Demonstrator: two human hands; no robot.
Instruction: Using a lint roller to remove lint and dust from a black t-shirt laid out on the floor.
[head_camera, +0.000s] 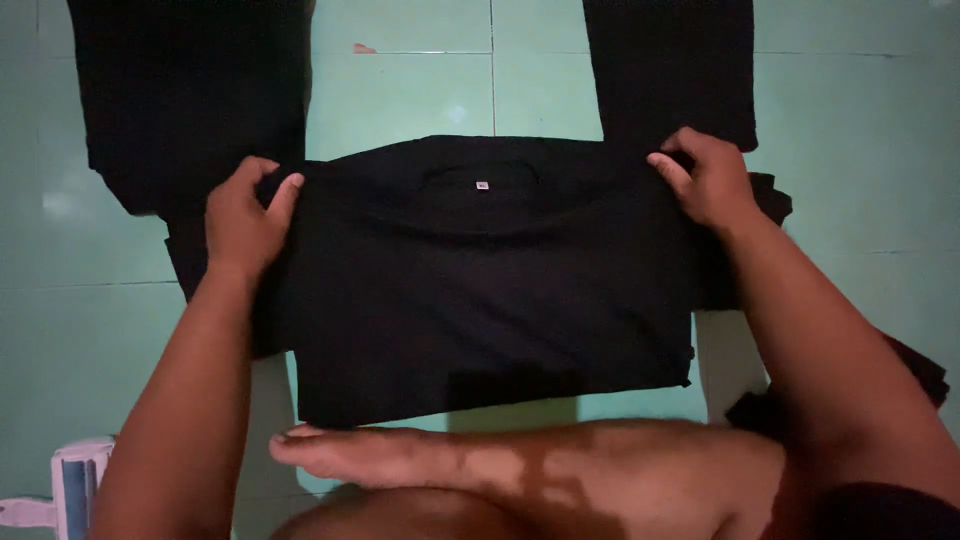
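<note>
Both hands grip the top edge of a folded black shirt (480, 290), one at each upper corner. At the left corner the left hand (243, 215) is closed on the cloth, thumb on top and fingers curled under the bunched edge, with its forearm running down to the lower left of the view. From there the shirt spreads flat across the middle of the pale green tiled floor (400, 95) as a broad dark rectangle, its neckline toward the far side, where a small white tag (482, 184) shows just inside the collar. Its near edge lies straight, just beyond a bare foot (400, 455) that stretches across the bottom of the view, toes pointing left, close to the hem but apart from it. At the right corner the right hand (705, 178) pinches the cloth in the same way, fingers folded over the edge, the wrist and forearm leading off to the lower right. More black cloth lies on the floor beyond the shirt: one dark piece (190, 95) at the upper left, reaching behind the left hand, and another dark piece (670, 65) at the upper right, ending just behind the right hand. Whether these belong to the shirt is hard to tell in the dim light. A small white and blue object (80, 480) sits at the lower left corner, partly hidden by the left forearm.
</note>
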